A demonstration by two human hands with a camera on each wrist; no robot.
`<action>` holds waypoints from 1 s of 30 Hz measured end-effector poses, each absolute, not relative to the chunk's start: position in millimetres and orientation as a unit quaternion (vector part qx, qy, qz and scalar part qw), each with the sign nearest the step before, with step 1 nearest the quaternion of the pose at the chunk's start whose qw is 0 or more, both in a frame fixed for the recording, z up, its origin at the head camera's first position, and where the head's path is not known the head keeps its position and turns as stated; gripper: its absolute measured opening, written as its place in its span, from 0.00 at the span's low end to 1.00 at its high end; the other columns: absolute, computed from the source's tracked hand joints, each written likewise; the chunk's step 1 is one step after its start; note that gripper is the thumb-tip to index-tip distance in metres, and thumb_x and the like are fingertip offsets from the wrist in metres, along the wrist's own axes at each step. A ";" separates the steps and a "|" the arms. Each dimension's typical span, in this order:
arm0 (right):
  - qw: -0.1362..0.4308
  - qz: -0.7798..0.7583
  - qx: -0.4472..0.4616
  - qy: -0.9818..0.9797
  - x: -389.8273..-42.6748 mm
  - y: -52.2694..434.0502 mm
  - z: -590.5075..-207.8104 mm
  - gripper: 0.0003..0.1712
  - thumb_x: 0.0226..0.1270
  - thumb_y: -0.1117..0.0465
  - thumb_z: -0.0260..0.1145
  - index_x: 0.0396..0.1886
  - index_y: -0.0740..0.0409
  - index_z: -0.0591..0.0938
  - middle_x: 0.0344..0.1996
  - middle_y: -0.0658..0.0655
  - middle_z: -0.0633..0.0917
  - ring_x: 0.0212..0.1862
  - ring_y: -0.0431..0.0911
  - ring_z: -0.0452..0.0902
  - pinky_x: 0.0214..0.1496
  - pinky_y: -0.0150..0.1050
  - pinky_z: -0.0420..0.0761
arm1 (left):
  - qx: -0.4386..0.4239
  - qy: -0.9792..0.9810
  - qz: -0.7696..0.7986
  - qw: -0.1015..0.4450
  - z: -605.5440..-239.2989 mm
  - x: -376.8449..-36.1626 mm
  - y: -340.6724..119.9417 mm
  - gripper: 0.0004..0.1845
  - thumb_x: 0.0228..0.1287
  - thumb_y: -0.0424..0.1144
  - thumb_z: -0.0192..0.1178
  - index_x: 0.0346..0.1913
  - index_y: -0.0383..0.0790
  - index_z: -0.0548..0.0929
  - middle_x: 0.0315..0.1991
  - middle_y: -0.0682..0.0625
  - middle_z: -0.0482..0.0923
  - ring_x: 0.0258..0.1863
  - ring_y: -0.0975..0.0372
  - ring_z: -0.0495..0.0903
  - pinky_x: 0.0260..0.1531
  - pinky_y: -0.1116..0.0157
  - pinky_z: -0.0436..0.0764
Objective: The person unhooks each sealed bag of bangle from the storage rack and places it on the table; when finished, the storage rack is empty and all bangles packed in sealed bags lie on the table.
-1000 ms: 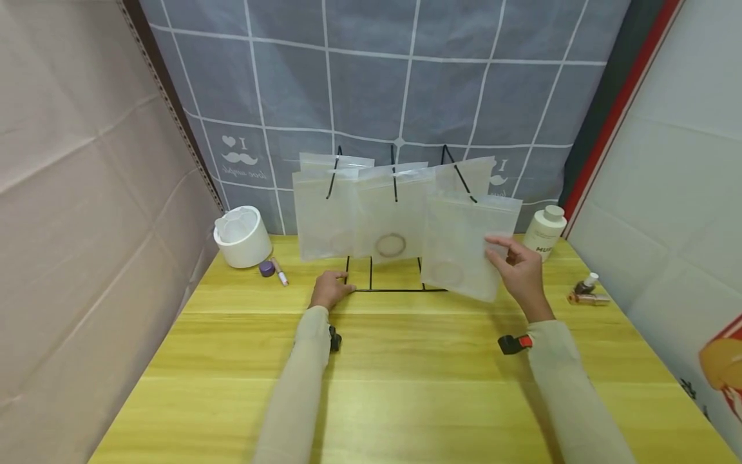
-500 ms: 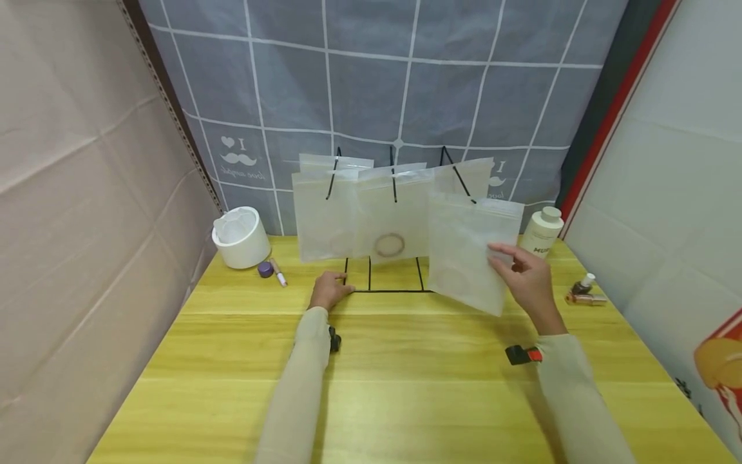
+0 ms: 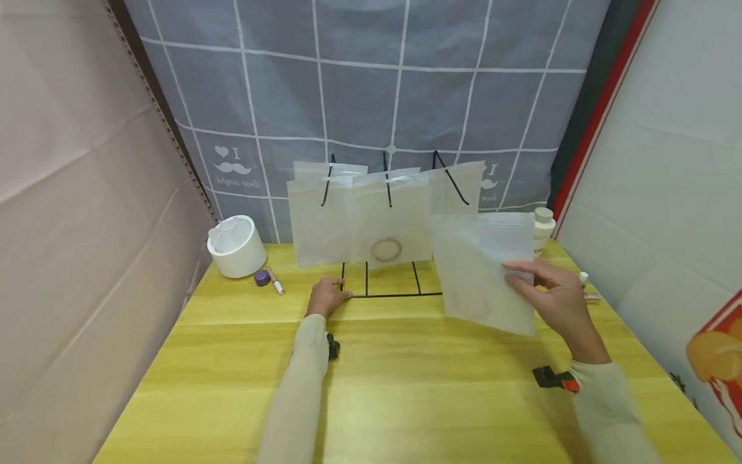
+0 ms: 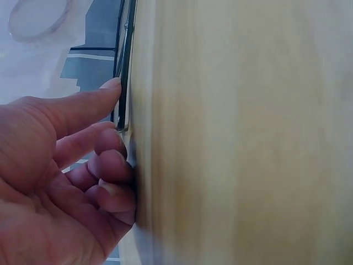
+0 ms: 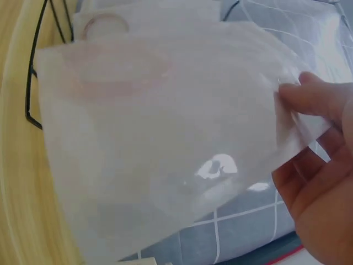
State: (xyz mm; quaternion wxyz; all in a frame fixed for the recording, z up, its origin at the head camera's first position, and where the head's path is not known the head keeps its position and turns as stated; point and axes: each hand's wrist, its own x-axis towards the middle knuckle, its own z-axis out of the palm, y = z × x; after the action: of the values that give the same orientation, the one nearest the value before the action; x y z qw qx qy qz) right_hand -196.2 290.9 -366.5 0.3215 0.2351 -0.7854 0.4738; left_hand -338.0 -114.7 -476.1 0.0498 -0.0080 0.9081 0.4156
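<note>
Between right thumb and fingers, my right hand (image 3: 559,303) pinches the side edge of a frosted zip bag (image 3: 484,277). The bag hangs tilted in front of the right hook, its top edge below the hook's tip. A faint pinkish ring shape shows through it in the right wrist view. My left hand (image 3: 326,297) grips the front left corner of a black wire display rack (image 3: 394,296), thumb above the base wire and fingertips under it in the left wrist view. Similar bags hang from the rack's hooks; the front middle bag (image 3: 385,216) contains a thin bangle.
A white round container (image 3: 237,251) stands at the left, beside a purple cap (image 3: 262,278) and a small pink-and-white tube (image 3: 275,283). Behind the right hand are a white bottle (image 3: 542,225) and a partly hidden small bottle (image 3: 583,278). Cloth walls enclose the table.
The right hand has drawn the bag down, right and toward me, away from the right hook's tip. The left hand keeps its grip on the rack. The head view has shifted slightly.
</note>
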 end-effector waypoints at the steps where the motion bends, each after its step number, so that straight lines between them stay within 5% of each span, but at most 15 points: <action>1: 0.292 0.494 0.238 -0.783 -189.5 297.2 -365.4 0.19 0.53 0.86 0.69 0.45 0.73 0.87 0.39 0.47 0.90 0.28 0.37 0.75 0.28 0.24 0.73 | -0.010 0.908 0.416 0.053 -477.5 -337.0 -114.9 0.27 0.66 0.40 0.68 0.67 0.37 0.79 0.70 0.37 0.71 0.72 0.42 0.66 0.67 0.44 0.70; 8: 0.063 0.510 0.114 -0.850 -163.9 371.7 -379.2 0.15 0.67 0.73 0.67 0.52 0.63 0.86 0.32 0.46 0.85 0.30 0.42 0.73 0.31 0.32 0.77 | -0.001 0.909 0.414 0.051 -476.4 -335.8 -117.7 0.27 0.67 0.40 0.67 0.67 0.36 0.78 0.69 0.36 0.72 0.71 0.41 0.66 0.66 0.43 0.70; 10: -0.014 0.475 0.065 -0.878 -163.9 398.6 -393.6 0.15 0.70 0.66 0.67 0.55 0.61 0.85 0.40 0.47 0.85 0.35 0.38 0.74 0.36 0.32 0.78 | 0.002 0.910 0.411 0.052 -474.8 -336.0 -118.4 0.27 0.67 0.40 0.66 0.67 0.36 0.78 0.69 0.35 0.72 0.71 0.40 0.66 0.66 0.42 0.71; 15: -0.154 0.384 -0.031 -0.910 -156.4 452.6 -427.0 0.27 0.71 0.53 0.68 0.62 0.66 0.80 0.61 0.71 0.76 0.51 0.40 0.72 0.46 0.36 0.76 | 0.004 0.912 0.405 0.063 -475.1 -338.4 -118.7 0.27 0.68 0.40 0.66 0.68 0.36 0.77 0.70 0.35 0.70 0.71 0.40 0.66 0.66 0.42 0.71; 24: -0.168 0.314 -0.076 -0.931 -158.0 492.8 -456.3 0.32 0.67 0.48 0.71 0.60 0.68 0.81 0.60 0.81 0.72 0.55 0.66 0.71 0.48 0.46 0.76 | 0.003 0.909 0.412 0.067 -473.3 -338.1 -120.2 0.27 0.68 0.40 0.66 0.68 0.37 0.77 0.70 0.36 0.70 0.72 0.41 0.65 0.67 0.42 0.69; 30: -0.139 0.293 -0.072 -0.943 -166.5 495.7 -462.6 0.33 0.65 0.48 0.73 0.57 0.71 0.81 0.59 0.83 0.72 0.54 0.70 0.71 0.49 0.53 0.76 | 0.006 0.910 0.409 0.068 -474.2 -337.6 -119.0 0.27 0.69 0.40 0.65 0.69 0.37 0.76 0.70 0.36 0.70 0.71 0.40 0.65 0.67 0.42 0.69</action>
State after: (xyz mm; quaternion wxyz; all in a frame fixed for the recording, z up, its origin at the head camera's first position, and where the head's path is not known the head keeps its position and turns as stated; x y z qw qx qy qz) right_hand -166.5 495.7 -462.6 -0.1390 -0.0723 -0.9432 0.2931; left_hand -337.6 -119.0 -474.2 0.0682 0.0061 0.9098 0.4094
